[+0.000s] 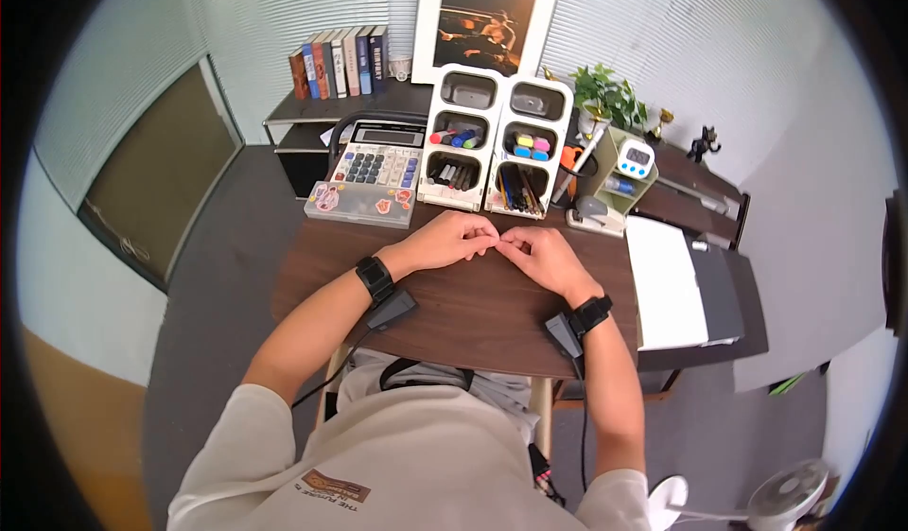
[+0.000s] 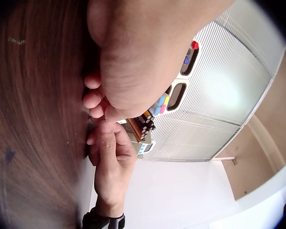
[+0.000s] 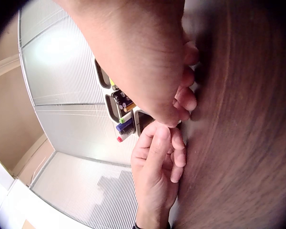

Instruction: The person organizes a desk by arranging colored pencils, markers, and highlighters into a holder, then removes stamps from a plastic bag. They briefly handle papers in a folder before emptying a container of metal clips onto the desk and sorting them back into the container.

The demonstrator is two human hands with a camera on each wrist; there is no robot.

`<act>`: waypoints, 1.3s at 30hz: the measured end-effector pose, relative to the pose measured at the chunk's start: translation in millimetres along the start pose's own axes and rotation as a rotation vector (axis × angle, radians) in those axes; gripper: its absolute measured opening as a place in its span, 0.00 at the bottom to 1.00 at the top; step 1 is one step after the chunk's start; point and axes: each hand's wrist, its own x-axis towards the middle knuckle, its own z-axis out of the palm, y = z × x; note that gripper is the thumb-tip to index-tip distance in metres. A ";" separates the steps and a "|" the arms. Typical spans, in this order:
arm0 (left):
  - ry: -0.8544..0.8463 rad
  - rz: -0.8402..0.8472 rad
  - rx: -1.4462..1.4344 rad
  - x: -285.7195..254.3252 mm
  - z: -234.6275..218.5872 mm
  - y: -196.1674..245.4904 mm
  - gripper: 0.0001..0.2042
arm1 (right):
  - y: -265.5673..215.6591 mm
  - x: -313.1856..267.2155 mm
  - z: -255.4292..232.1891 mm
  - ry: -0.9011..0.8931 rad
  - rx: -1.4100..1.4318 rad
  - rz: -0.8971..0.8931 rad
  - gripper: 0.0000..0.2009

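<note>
The left hand [image 1: 452,238] and right hand [image 1: 546,255] meet just in front of the white plastic two-column organiser [image 1: 458,151], fingers curled, each thumb closed against its index finger and the tips touching; whether something tiny is pinched between them, I cannot tell. The step in hand looks like fine fingertip work, so anything being handled would be hidden at that meeting point, in front of the organiser. The next move seems to call for a steady, light pinch and both wrists kept level. Beneath lies the dark brown wood-grain tabletop [image 1: 454,309]. Left of the organiser sit a translucent, sticker-covered plastic box [image 1: 355,211] and, behind that, a white desktop calculator [image 1: 378,167]. Right of it stand a white-and-grey stapler [image 1: 593,214] and a white digital timer [image 1: 635,159]; white paper [image 1: 667,280] lies farther right. A row of upright books [image 1: 340,63] stands behind it, leftward.
</note>
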 end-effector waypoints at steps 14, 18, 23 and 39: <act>0.017 -0.080 -0.061 1.0 0.6 1.8 0.09 | 5.9 -1.7 0.7 0.028 -0.065 -0.089 0.11; 0.008 -0.081 -0.061 0.2 -0.1 3.0 0.10 | 5.8 -2.3 0.2 0.018 -0.055 -0.074 0.11; 0.003 -0.063 -0.048 0.2 -0.4 2.7 0.10 | 3.6 -1.9 -1.9 -0.013 -0.054 -0.032 0.12; 0.054 0.142 0.678 -60.0 -55.9 54.3 0.10 | 9.1 -4.2 2.3 0.032 -0.030 -0.079 0.13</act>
